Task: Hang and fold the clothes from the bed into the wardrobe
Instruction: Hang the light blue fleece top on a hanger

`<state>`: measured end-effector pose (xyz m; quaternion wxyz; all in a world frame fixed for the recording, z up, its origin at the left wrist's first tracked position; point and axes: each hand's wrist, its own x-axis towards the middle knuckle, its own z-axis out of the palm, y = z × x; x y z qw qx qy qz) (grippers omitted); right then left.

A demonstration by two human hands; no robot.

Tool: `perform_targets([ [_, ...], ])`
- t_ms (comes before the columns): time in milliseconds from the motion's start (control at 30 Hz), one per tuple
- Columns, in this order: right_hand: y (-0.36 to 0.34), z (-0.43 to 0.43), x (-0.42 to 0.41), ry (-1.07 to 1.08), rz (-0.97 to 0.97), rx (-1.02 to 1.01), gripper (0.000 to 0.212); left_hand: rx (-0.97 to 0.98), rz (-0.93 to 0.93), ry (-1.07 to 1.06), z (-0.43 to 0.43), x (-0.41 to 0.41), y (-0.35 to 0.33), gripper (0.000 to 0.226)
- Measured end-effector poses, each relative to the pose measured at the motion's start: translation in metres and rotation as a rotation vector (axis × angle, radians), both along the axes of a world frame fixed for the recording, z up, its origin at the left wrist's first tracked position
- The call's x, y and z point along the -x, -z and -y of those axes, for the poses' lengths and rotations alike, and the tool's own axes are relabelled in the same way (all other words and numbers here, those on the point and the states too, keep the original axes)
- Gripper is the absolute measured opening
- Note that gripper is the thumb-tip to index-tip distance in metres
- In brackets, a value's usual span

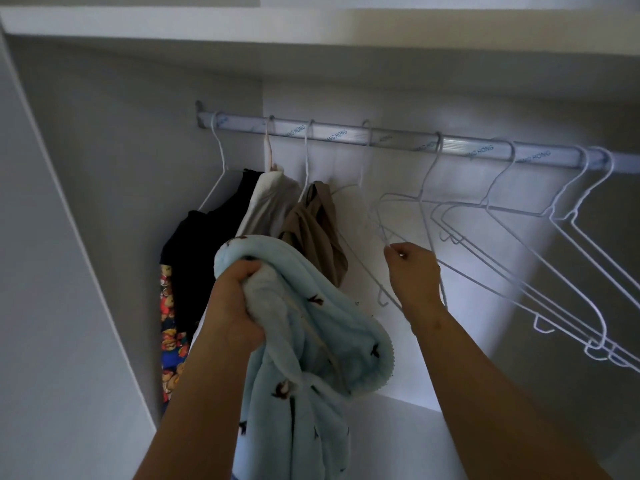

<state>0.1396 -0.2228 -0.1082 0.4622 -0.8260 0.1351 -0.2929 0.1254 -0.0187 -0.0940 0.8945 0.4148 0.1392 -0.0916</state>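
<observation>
Inside the wardrobe [104,168], along the hanging rail [398,140], three garments are already hung at the left end: a black top [207,237], a cream piece [268,199] and a tan piece [318,233], touching one another. A patterned, multicoloured cloth [169,334] shows below the black top; whether it is a separate garment cannot be told. To the right, several white wire hangers [519,237] hang bare on the rail.

The person's left hand [239,306] is closed in a fist around a bunched light-blue fleece garment [311,358], held up in front of the hung clothes, not yet on any hanger. The right hand [412,271] has its fingers pressed together, pinching the wire of an empty hanger [388,216] that is hooked on the rail just right of the tan piece.

Judgement: the hanging is partly done. The blue garment is the item in hand; taking down the hanger and threading it appear to be the step under way. The bed is out of view, so the remaining count, and any folding, cannot be assessed.
</observation>
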Motion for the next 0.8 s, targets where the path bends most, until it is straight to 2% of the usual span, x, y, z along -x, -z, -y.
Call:
perform_targets([
  [100,0.005,-0.005,0.002,-0.010,0.021,-0.064,0.021,-0.024,-0.057,-0.017,-0.009,-0.008,0.004,0.039],
  [233,0.015,-0.008,0.012,0.022,0.083,-0.215,0.024,-0.041,0.015,0.018,-0.009,-0.002,0.005,0.025],
  [333,0.016,-0.009,0.021,0.081,0.121,-0.300,0.024,-0.084,-0.059,0.030,-0.012,0.003,0.008,0.022],
  [667,-0.017,-0.045,0.040,0.141,0.168,-0.246,0.027,-0.063,-0.089,0.062,-0.052,0.031,-0.003,0.018],
  [800,0.005,-0.076,0.077,0.173,0.149,-0.269,0.023,-0.133,-0.074,0.081,-0.070,0.041,-0.001,0.035],
])
